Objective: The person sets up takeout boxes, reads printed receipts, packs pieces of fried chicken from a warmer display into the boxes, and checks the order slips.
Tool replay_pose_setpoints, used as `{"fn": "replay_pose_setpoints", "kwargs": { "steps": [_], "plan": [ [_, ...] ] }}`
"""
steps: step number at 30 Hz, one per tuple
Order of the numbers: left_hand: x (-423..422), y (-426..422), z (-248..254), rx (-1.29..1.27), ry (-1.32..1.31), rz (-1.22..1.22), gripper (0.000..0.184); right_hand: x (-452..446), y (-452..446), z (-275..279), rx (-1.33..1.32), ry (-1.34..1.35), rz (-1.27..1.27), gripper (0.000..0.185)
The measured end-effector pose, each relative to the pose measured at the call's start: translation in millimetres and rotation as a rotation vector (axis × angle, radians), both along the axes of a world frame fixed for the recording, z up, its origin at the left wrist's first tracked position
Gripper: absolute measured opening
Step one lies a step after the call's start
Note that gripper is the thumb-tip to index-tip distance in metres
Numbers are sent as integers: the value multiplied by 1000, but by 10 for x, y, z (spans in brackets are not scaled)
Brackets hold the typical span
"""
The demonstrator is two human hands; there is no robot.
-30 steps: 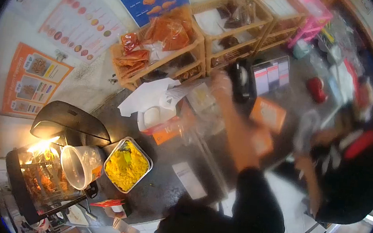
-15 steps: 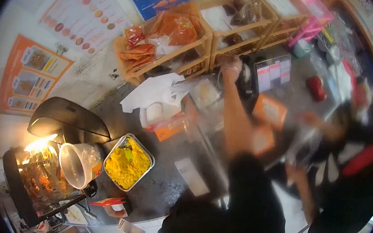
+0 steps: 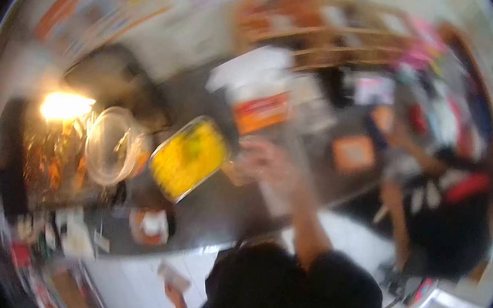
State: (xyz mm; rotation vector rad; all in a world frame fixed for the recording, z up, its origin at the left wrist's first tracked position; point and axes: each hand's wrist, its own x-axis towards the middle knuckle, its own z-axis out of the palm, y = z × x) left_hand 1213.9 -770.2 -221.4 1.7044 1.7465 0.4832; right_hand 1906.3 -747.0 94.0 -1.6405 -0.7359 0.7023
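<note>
My left hand [image 3: 173, 296] is low in view, below the counter edge, closed on a small printed paper slip [image 3: 173, 277]. Over the dark counter, my right hand [image 3: 267, 161] is smeared by motion, so its fingers cannot be read clearly. A blurred tan shape [image 3: 235, 173] shows beside its fingers; I cannot tell whether the hand holds it. Just left of that hand is a foil tray [image 3: 177, 198] filled with yellow rice [image 3: 189, 159]. Above the hand stands an orange and red box [image 3: 261, 112] with white paper [image 3: 255, 71] behind it.
A clear plastic tub [image 3: 110, 146] stands by a brightly lit food warmer [image 3: 29, 161] at left. Wooden baskets [image 3: 349, 38] line the wall. Orange boxes [image 3: 353, 153] and a co-worker in black [image 3: 450, 241] are at right. A small red and white item [image 3: 150, 226] lies near the counter edge.
My right hand has come away from the baskets, down and left toward the rice tray. My left hand still holds the slip. The view has shifted and blurred.
</note>
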Motion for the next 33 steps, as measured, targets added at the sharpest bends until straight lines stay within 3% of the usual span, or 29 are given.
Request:
{"fn": "replay_pose_setpoints", "kwargs": {
  "steps": [1,3,4,5,6,7,9,11,13,14,16,17,18,19,20,21,22,23,24,26,27,29,31,33],
  "plan": [
    [80,18,1,-46,32,-21,31,-387,53,190,-197,-48,161,29],
    [48,-46,277,-119,96,-32,24,-990,239,-352,-184,-73,531,27],
    [-4,22,215,-54,-78,41,26,-1394,362,-536,-237,31,687,27],
    [2,92,317,10,101,15,29,-1717,421,-620,-304,107,825,27],
    [-173,131,141,14,-89,131,30,-2111,519,-570,-250,-19,827,26],
    [-229,257,251,23,-95,160,30,-2454,570,-643,-290,39,812,24],
    [-218,525,680,-62,19,154,32,-3005,875,-772,-353,-134,870,25],
    [-573,694,369,-27,-98,177,31,-3441,1118,-1048,-123,-423,723,25],
    [-987,840,-214,6,-263,212,31,-3656,1543,-1131,-223,-18,783,38],
    [-1099,848,-485,8,-330,209,31,-3700,1601,-1241,-100,-124,864,37],
    [-1252,937,-845,-148,-717,319,34,-3652,1549,-1313,182,-404,847,30],
    [-1164,933,-910,-49,-1217,437,35,-3491,1442,-1306,335,-564,772,27],
    [-542,780,-47,-91,-717,405,35,-3139,1270,-1280,293,-625,674,27],
    [-960,716,-652,-4,-366,315,39,-2841,1117,-1127,233,-545,717,28],
    [-935,541,-700,179,156,136,44,-2559,974,-995,184,-451,765,29],
    [-696,412,-586,-174,-302,547,43,-2227,881,-944,148,-345,823,30],
    [-373,304,-536,-170,-183,512,42,-1683,843,-999,57,-177,917,30],
    [-41,314,-503,-155,-132,444,41,-1101,648,-1049,41,-138,729,30],
    [303,328,-487,-142,-94,385,41,-467,334,-962,-10,-305,420,28],
    [1051,449,-460,-126,-62,291,40,730,-42,215,-739,-901,212,27],
    [1391,524,-403,-120,-46,251,39,1369,-252,-323,-705,-838,-136,29],
    [2013,634,-269,-130,-29,188,38,2635,-663,-1359,-340,-641,-849,35],
    [2487,710,-169,-149,-20,151,37,3577,-904,-1766,-488,-755,-975,43],
    [2863,754,-83,-162,-2,138,36,4115,-1008,-1843,-630,-737,-925,48]
  ]
}}
